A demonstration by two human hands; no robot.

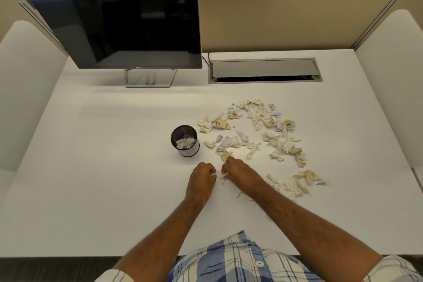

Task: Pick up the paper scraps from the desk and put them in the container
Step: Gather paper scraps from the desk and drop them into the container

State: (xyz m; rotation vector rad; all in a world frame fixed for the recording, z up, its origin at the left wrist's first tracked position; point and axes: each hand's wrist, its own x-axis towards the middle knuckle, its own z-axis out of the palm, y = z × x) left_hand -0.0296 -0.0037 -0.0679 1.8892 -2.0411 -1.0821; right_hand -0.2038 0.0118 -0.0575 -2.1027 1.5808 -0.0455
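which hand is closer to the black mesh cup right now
Left. The left hand sits just below and right of the cup; the right hand is farther right, beside the scraps.

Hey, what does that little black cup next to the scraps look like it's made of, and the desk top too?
The cup looks like black wire mesh, probably metal: fine perforations show on its inner wall, and pale paper inside shows through the lower side. The desk looks like a smooth white laminate with a matte finish; it shows only soft reflections and no grain, though what lies beneath the surface cannot be told.
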